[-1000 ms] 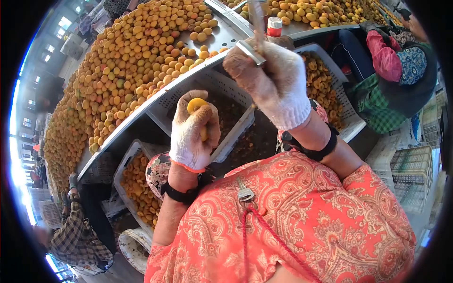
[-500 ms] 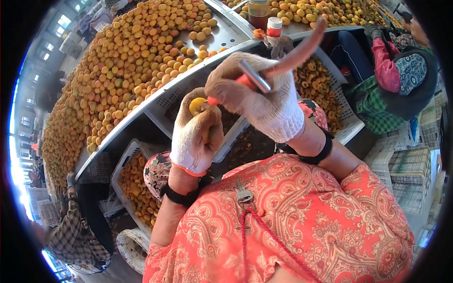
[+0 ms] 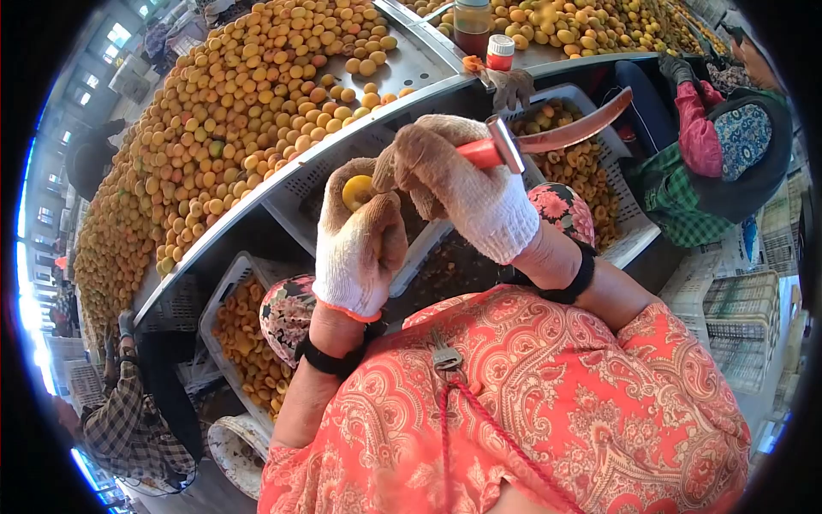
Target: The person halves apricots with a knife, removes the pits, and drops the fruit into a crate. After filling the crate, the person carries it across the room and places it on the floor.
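Observation:
My left hand, in a white and brown stained glove, is closed round a yellow apricot. Just to its right, my right hand, gloved the same way, grips the red handle of a curved knife. The blade points right, away from the fruit, with a metal collar at its base. My right fingertips are bent close to the apricot; whether they touch it cannot be made out. Below the hands lies a dark tray with small scraps.
Whole apricots cover a metal table. Crates of cut apricots stand left and right. A red jar and a bottle sit on the table. One person is at right, another at lower left.
My right hand has turned, and the knife blade has swung down to the right. The red tip seen beside the apricot no longer shows. My left hand still holds the apricot in nearly the same place.

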A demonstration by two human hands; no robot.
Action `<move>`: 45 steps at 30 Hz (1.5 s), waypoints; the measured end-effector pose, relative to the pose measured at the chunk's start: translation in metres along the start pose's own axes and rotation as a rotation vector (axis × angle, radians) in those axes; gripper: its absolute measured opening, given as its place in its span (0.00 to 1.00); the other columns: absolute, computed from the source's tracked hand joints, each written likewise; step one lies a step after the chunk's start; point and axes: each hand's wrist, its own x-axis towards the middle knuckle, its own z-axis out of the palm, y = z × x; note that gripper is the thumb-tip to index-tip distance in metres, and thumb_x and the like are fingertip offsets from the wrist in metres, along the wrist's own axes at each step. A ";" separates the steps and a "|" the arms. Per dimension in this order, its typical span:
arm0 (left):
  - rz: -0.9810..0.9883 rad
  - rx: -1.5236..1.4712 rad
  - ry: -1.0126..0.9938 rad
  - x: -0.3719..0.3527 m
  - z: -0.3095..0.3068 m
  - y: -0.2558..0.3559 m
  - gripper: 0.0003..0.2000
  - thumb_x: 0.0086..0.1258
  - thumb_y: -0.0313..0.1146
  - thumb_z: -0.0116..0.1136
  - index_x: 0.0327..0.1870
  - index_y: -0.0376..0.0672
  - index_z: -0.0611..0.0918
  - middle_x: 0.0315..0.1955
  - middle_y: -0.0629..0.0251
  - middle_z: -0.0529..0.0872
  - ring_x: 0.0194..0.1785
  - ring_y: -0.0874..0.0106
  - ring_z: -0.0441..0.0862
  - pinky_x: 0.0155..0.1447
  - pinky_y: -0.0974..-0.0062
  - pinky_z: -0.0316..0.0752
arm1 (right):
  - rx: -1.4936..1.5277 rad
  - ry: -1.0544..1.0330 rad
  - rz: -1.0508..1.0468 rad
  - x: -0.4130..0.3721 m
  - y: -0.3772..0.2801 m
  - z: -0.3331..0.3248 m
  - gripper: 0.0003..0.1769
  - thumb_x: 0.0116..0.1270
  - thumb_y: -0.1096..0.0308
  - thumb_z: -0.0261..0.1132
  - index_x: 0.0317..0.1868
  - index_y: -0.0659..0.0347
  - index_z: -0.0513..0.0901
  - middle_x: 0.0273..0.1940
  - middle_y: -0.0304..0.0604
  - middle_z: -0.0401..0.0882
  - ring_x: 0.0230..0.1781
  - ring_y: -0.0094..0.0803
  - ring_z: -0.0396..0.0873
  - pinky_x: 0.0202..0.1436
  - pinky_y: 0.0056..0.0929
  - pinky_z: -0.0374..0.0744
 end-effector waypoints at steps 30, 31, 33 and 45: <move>0.177 0.073 0.031 -0.001 0.003 -0.014 0.11 0.76 0.34 0.50 0.55 0.43 0.73 0.32 0.69 0.80 0.24 0.82 0.74 0.22 0.86 0.65 | -0.391 -0.175 -0.322 -0.010 -0.004 0.003 0.09 0.69 0.66 0.65 0.36 0.63 0.83 0.28 0.47 0.80 0.25 0.37 0.80 0.30 0.31 0.77; 0.208 0.056 0.020 -0.001 0.002 -0.018 0.11 0.75 0.31 0.51 0.55 0.42 0.72 0.39 0.65 0.80 0.38 0.77 0.80 0.38 0.80 0.77 | -0.547 -0.151 -0.560 -0.008 0.000 0.004 0.08 0.68 0.65 0.65 0.36 0.62 0.84 0.29 0.50 0.81 0.29 0.48 0.82 0.32 0.34 0.79; 0.298 0.033 -0.057 -0.001 0.002 -0.019 0.13 0.73 0.31 0.53 0.55 0.41 0.71 0.44 0.63 0.79 0.48 0.73 0.79 0.52 0.74 0.78 | -0.657 -0.146 -0.592 -0.010 -0.007 0.009 0.09 0.67 0.64 0.65 0.36 0.61 0.85 0.30 0.50 0.82 0.32 0.52 0.82 0.34 0.37 0.81; 0.183 0.026 -0.055 -0.004 0.007 -0.003 0.13 0.76 0.38 0.53 0.57 0.47 0.75 0.28 0.73 0.75 0.16 0.84 0.63 0.16 0.85 0.52 | 0.222 0.034 0.131 -0.004 -0.014 0.000 0.26 0.77 0.48 0.55 0.23 0.53 0.69 0.26 0.40 0.78 0.14 0.16 0.60 0.15 0.17 0.55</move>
